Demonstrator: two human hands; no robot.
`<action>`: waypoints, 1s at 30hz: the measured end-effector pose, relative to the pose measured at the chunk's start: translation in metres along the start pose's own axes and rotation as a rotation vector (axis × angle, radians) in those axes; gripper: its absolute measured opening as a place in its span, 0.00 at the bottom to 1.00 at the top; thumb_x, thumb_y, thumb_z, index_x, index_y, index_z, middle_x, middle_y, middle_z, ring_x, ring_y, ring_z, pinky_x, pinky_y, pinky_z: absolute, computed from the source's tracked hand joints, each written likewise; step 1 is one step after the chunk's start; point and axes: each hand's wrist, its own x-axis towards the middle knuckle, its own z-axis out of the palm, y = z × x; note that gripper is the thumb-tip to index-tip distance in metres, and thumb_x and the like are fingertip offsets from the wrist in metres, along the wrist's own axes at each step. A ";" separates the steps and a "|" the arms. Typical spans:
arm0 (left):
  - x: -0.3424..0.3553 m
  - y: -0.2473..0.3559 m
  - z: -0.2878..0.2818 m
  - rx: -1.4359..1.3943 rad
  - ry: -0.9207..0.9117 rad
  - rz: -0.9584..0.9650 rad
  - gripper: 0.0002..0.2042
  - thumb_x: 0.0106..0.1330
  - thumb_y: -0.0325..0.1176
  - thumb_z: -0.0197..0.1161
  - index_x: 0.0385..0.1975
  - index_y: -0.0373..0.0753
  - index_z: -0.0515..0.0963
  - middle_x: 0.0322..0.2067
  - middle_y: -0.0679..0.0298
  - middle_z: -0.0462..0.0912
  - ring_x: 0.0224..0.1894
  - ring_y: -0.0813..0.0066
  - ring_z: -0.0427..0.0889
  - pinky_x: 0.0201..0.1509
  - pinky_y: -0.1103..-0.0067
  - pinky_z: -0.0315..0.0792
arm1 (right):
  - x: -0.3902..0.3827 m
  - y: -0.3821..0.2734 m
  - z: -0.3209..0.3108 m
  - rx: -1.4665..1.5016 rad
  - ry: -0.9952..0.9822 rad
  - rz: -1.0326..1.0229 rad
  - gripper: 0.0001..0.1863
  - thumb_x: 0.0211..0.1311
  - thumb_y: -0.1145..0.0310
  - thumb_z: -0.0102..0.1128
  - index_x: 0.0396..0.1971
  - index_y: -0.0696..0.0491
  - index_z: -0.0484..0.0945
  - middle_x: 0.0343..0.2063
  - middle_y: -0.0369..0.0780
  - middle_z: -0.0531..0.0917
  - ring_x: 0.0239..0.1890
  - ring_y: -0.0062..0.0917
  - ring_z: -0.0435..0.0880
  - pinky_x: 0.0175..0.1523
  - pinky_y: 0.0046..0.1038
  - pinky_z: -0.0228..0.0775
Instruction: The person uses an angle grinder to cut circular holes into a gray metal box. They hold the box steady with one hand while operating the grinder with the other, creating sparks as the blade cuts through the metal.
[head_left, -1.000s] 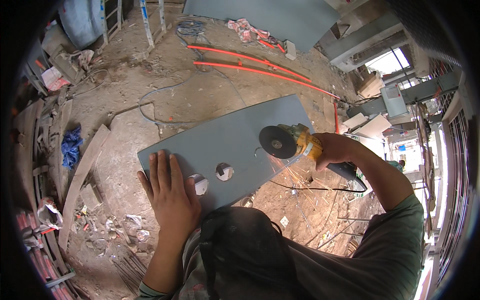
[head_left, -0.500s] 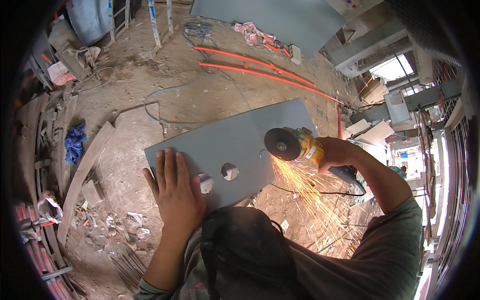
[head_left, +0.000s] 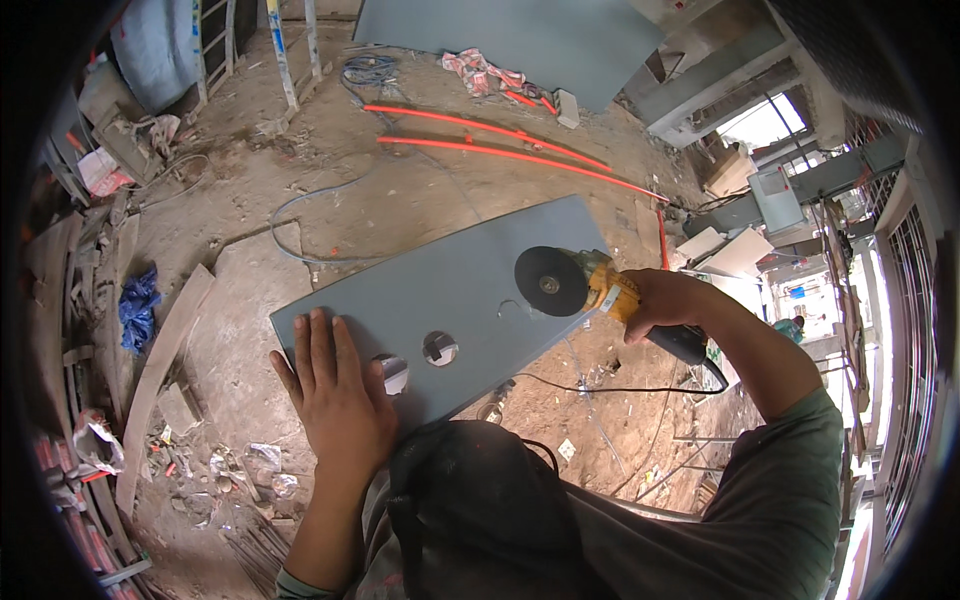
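Observation:
A grey rectangular panel (head_left: 450,265) lies at a slant in front of me, with two round holes toward its left half and a curved cut mark (head_left: 513,308) toward its right. My left hand (head_left: 338,395) rests flat on the panel's left end, fingers spread, beside the holes. My right hand (head_left: 660,303) is wrapped round a yellow and black angle grinder (head_left: 613,293). Its dark cutting disc (head_left: 551,281) is over the right part of the panel, just beyond the curved mark, and throws no sparks. A black cord trails from the grinder's rear end.
Two orange pipes (head_left: 500,130) lie on the dirt floor beyond the panel, near a coiled cable (head_left: 368,72). A large grey sheet (head_left: 520,40) is at the back. Ladder legs (head_left: 283,60) stand far left; a curved plank (head_left: 165,375) and blue plastic (head_left: 140,310) lie left.
The sparks that sprayed toward me from under the disc are gone. The grinder's disc has come off the cut, where a curved mark now shows. My left hand stays on the panel.

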 end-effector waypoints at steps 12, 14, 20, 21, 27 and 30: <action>0.002 -0.003 -0.002 -0.031 0.007 0.023 0.28 0.79 0.39 0.53 0.74 0.29 0.65 0.77 0.43 0.62 0.82 0.41 0.54 0.84 0.41 0.35 | -0.006 -0.003 0.010 0.039 -0.076 0.044 0.29 0.41 0.69 0.79 0.48 0.56 0.81 0.26 0.38 0.88 0.29 0.26 0.87 0.38 0.30 0.78; 0.001 -0.004 -0.002 -0.032 0.006 0.029 0.28 0.79 0.39 0.53 0.74 0.29 0.65 0.77 0.43 0.63 0.82 0.41 0.54 0.83 0.41 0.35 | -0.007 -0.004 0.013 0.054 -0.071 0.052 0.28 0.42 0.72 0.79 0.47 0.55 0.80 0.25 0.37 0.88 0.27 0.24 0.87 0.38 0.29 0.78; 0.000 -0.004 0.004 -0.042 0.038 0.046 0.30 0.75 0.39 0.57 0.72 0.28 0.67 0.75 0.41 0.65 0.81 0.39 0.56 0.83 0.41 0.36 | -0.011 0.029 0.039 0.572 -0.022 0.011 0.34 0.43 0.77 0.79 0.55 0.58 0.76 0.29 0.41 0.87 0.28 0.27 0.88 0.37 0.32 0.81; 0.002 -0.005 0.004 -0.050 0.045 0.053 0.29 0.75 0.39 0.57 0.72 0.29 0.68 0.75 0.42 0.66 0.81 0.39 0.56 0.83 0.41 0.36 | -0.008 0.037 0.043 0.647 -0.020 -0.020 0.35 0.43 0.78 0.79 0.55 0.58 0.75 0.30 0.41 0.87 0.28 0.28 0.88 0.37 0.32 0.81; -0.012 0.001 -0.032 -0.493 -0.161 0.372 0.26 0.75 0.40 0.61 0.71 0.37 0.73 0.70 0.46 0.75 0.76 0.40 0.67 0.82 0.47 0.50 | -0.005 0.066 0.075 0.834 0.046 -0.140 0.37 0.42 0.80 0.78 0.58 0.59 0.74 0.30 0.42 0.86 0.27 0.28 0.87 0.35 0.31 0.82; -0.024 0.009 -0.062 -1.070 -0.841 0.538 0.26 0.74 0.44 0.66 0.68 0.36 0.77 0.65 0.47 0.80 0.70 0.45 0.76 0.75 0.59 0.68 | -0.006 0.069 0.087 0.890 0.045 -0.194 0.37 0.42 0.80 0.78 0.58 0.59 0.74 0.31 0.42 0.85 0.27 0.28 0.86 0.36 0.31 0.82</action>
